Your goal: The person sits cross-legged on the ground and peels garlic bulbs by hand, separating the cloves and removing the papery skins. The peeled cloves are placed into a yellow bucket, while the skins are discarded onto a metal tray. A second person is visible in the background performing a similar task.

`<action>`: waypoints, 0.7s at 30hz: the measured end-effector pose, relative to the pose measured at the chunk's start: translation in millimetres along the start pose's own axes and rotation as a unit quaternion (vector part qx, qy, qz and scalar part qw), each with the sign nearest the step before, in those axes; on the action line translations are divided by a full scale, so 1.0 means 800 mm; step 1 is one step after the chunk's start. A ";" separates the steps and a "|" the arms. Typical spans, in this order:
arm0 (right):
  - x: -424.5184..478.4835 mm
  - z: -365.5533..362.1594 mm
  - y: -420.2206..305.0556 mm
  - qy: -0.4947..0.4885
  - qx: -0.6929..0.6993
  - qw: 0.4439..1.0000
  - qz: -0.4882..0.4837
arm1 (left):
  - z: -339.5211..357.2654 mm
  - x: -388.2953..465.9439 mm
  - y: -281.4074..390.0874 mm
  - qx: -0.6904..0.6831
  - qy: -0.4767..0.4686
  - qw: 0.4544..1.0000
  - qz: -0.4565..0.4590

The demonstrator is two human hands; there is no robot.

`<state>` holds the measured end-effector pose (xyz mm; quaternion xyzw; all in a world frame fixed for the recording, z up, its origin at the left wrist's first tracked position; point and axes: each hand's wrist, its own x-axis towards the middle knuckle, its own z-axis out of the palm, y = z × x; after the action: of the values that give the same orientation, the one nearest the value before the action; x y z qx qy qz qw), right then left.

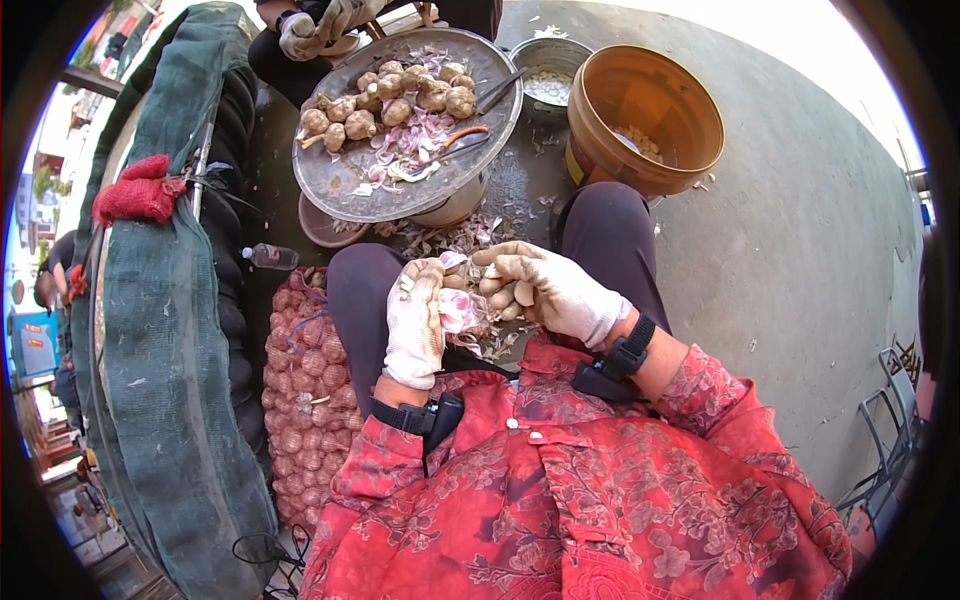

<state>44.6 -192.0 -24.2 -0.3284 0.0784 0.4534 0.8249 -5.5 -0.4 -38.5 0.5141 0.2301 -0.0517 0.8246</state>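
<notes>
Both hands wear soiled white knit gloves with bare fingertips or stained fingers, and are held close together over the lap. My left hand (417, 319) is curled round part of a garlic bulb and pink-white garlic skin (459, 310). Several garlic cloves (513, 298) lie in the cupped fingers of my right hand (566, 292). Beyond the knees, a round metal tray (330, 176) bears whole garlic bulbs (397, 111), loose skins, orange-handled cutters (465, 135) and a dark-bladed tool (501, 90).
An amber bucket (645, 105) and a metal basin (551, 71) hold peeled cloves. A net sack of garlic (311, 397) and a plastic bottle (271, 256) are on the floor at left. Green netting (169, 360) covers a long barrier. Another person's gloved hands (315, 31) are beyond the tray.
</notes>
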 end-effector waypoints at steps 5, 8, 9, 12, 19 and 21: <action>0.005 0.000 0.002 -0.027 0.015 1.000 0.005 | 0.012 -0.010 0.005 0.107 -0.001 0.994 0.005; 0.007 -0.003 0.002 -0.017 -0.021 1.000 0.012 | 0.019 -0.013 0.003 0.204 -0.038 0.975 0.077; 0.007 -0.005 0.002 -0.010 -0.040 0.999 0.014 | 0.023 -0.015 0.005 0.236 -0.046 0.965 0.107; 0.006 -0.007 0.005 -0.009 -0.106 0.994 -0.005 | 0.021 -0.017 0.004 0.339 -0.051 0.930 0.129; 0.005 -0.006 0.004 0.035 -0.281 0.959 -0.024 | 0.025 -0.015 0.010 0.562 -0.085 0.770 0.290; 0.006 -0.009 0.005 0.039 -0.332 0.942 -0.032 | 0.027 -0.015 0.010 0.583 -0.097 0.748 0.302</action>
<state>45.5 -191.4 -33.7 -0.6032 -0.0549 0.4136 0.6797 -6.7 -17.1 -18.8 0.9298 -0.0933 0.0264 0.3550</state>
